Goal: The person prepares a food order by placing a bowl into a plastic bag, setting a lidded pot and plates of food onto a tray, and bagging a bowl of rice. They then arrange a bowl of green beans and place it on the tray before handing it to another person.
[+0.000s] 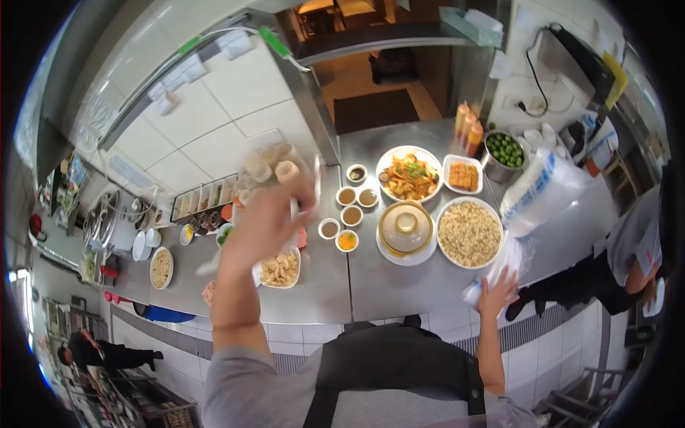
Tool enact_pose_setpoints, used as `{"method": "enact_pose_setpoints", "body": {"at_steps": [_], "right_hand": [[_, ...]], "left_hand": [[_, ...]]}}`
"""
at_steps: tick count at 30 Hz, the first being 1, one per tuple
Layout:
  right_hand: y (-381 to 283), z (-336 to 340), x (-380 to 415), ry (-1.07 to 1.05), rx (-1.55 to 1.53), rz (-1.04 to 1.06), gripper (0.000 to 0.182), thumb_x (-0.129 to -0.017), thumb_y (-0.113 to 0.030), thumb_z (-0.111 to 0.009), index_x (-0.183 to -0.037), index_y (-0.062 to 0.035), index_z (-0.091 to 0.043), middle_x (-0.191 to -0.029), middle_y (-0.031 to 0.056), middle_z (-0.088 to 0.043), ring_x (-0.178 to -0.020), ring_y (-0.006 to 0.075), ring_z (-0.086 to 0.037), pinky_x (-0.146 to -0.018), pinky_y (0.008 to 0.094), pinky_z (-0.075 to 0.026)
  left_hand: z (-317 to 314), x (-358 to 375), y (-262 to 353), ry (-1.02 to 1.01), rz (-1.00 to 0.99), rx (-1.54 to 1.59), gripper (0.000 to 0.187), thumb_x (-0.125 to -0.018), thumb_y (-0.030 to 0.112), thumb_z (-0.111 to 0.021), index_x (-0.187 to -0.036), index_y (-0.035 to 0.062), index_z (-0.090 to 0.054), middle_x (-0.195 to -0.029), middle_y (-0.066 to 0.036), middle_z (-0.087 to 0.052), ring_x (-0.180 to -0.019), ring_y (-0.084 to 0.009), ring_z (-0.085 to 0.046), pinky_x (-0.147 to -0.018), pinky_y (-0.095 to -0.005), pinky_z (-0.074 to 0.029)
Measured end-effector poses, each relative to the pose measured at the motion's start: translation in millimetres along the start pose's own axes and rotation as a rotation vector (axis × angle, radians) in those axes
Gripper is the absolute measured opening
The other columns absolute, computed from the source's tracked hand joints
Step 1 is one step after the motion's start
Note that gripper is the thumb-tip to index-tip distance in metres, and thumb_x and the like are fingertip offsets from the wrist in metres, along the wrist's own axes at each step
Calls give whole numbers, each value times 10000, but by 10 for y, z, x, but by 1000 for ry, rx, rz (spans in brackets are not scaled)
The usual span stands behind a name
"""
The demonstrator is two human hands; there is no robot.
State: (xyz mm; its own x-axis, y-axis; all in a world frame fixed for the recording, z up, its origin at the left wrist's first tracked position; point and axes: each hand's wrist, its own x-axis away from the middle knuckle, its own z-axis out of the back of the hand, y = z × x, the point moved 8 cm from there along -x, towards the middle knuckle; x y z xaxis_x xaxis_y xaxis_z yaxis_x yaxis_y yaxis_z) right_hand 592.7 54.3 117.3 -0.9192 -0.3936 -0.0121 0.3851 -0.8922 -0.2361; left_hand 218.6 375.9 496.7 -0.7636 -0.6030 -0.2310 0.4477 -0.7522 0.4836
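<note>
My left hand [275, 217] reaches across the counter, smeared by motion, over the area of the pale squeeze bottles [287, 171]. A thin pale strip [317, 182] shows at its fingertips; I cannot tell whether the hand holds it. Below the wrist sits a white dish of fried pieces [280, 269]. At the counter's front edge, my right hand [499, 291] lies with fingers spread on clear plastic bags [512, 260]. Just beyond that hand is a bowl of fried rice [469, 232], beside a lidded clay pot [406, 228] on a white plate.
Small sauce cups [351, 215] cluster mid-counter. A noodle-like dish [409, 175], a tray of orange pieces [462, 174], a pot of green limes [505, 148] and sauce bottles [468, 128] stand behind. Wrapped plastic cups [540, 191] lie right. One person [628, 250] stands at right, another [100, 352] far left.
</note>
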Motion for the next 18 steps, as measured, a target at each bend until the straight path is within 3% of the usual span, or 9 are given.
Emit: {"method": "enact_pose_setpoints", "body": {"at_steps": [1, 3, 4, 6, 9, 11, 13, 17, 18], "right_hand": [[24, -59, -35, -15, 12, -24, 884, -867, -528, -598, -1555, -203, -149, -1601, 149, -101, -1459, 415, -112, -1106, 686, -64], [26, -185, -130, 23, -101, 38, 881, -847, -525, -625, -1545, -205, -194, -1601, 144, -110, -1455, 431, -106, -1105, 686, -69], [67, -227, -185, 13, -84, 23, 881, -847, -525, -625, -1545, -205, -194, -1601, 144, -110, -1455, 431, -106, -1105, 686, -69], [52, -230, -276, 21, -108, 65, 890, -827, -552, -642, -1532, -200, -228, -1597, 147, -117, -1452, 434, -100, -1104, 685, -80], [135, -193, -355, 7, -138, 29, 845, -854, -535, -628, -1521, -194, -238, -1595, 136, -121, -1440, 443, -126, -1088, 701, -94], [200, -125, -417, 47, -173, -22, 936, -804, -570, -677, -1518, -165, -228, -1571, 209, -100, -1430, 458, -125, -1097, 678, -129], [339, -10, -403, 46, -320, -252, 1057, -711, -552, -773, -1504, -104, -237, -1518, 307, -115, -1421, 467, -137, -1118, 596, -207], [364, -70, -398, -96, -424, -186, 1156, -616, -477, -858, -1487, -39, -237, -1481, 366, -118, -1409, 474, -149, -1096, 503, -310], [355, -60, -399, -113, -420, -127, 1120, -618, -354, -853, -1484, -27, -223, -1482, 375, -73, -1375, 484, -217, -1077, 462, -345]], "left_hand": [[-239, 228, 216, -156, -164, 6, 464, -844, 118, -692, -1288, 102, -558, -910, -74, -690, -730, -222, -666, -681, -341, -496], [-825, 660, 454, -807, -56, 350, 500, -876, 115, -682, -1350, 127, -525, -918, -60, -691, -705, -138, -643, -626, -287, -492], [-996, 718, 465, -826, -58, 366, 500, -876, 115, -682, -1350, 127, -525, -918, -60, -691, -705, -138, -643, -626, -287, -492], [-1389, 903, 553, -1012, 27, 868, 499, -920, 134, -649, -1395, 140, -495, -944, -34, -686, -705, -68, -602, -588, -233, -477], [-1874, 1077, 416, -869, 215, 907, 496, -953, 137, -604, -1414, 40, -450, -983, -65, -703, -836, -97, -632, -709, -240, -488], [-2029, 1124, 492, -850, 239, 915, 489, -958, 155, -601, -1415, 57, -455, -978, -52, -702, -736, -52, -583, -654, -209, -457], [-2177, 1186, 558, -892, 392, 1023, 483, -961, 157, -598, -1418, 84, -460, -967, -46, -699, -645, -25, -517, -591, -181, -422], [-2362, 1118, 693, -919, 440, 950, 471, -959, 175, -608, -1411, 141, -479, -978, -27, -674, -614, -9, -486, -536, -168, -398], [-2395, 1078, 721, -922, 442, 948, 471, -959, 175, -608, -1411, 141, -479, -978, -27, -674, -614, -9, -486, -536, -168, -398]]}}
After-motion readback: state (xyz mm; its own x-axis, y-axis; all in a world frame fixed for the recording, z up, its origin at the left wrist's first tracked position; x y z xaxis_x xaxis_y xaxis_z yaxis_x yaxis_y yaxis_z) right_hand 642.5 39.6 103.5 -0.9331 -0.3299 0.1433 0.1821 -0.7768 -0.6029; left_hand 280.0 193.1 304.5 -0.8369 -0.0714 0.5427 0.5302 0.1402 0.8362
